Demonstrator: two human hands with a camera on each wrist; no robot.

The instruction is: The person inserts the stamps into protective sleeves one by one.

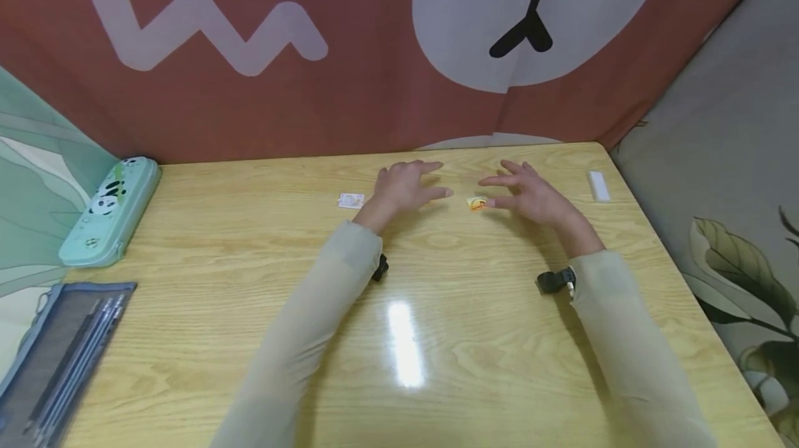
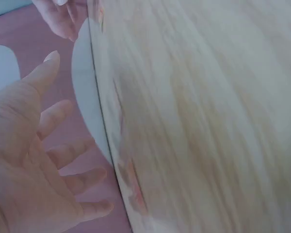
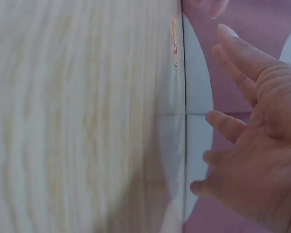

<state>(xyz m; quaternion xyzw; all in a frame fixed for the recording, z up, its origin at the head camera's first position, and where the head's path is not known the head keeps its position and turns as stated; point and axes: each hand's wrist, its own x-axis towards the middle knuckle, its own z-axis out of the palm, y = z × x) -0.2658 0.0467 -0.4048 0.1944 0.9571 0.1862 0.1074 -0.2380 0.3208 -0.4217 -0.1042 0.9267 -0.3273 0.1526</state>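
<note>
The left grip (image 1: 404, 188) and right grip (image 1: 530, 197) are released, fingers spread above the worktop (image 1: 474, 351) at upper centre. Between them lies a yellow card (image 1: 476, 203), long axis roughly left-right, right end hidden by a thumb. An orange scrap (image 1: 432, 202) is mostly hidden. Lower left, a cut-off pouch (image 1: 65, 313) holds pens (image 1: 78, 372); the case (image 1: 106, 219) above is closed.

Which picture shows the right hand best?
The right wrist view, because the right hand is largest there. The head view shows it smaller, from above; the left wrist view, only part at the top.
</note>
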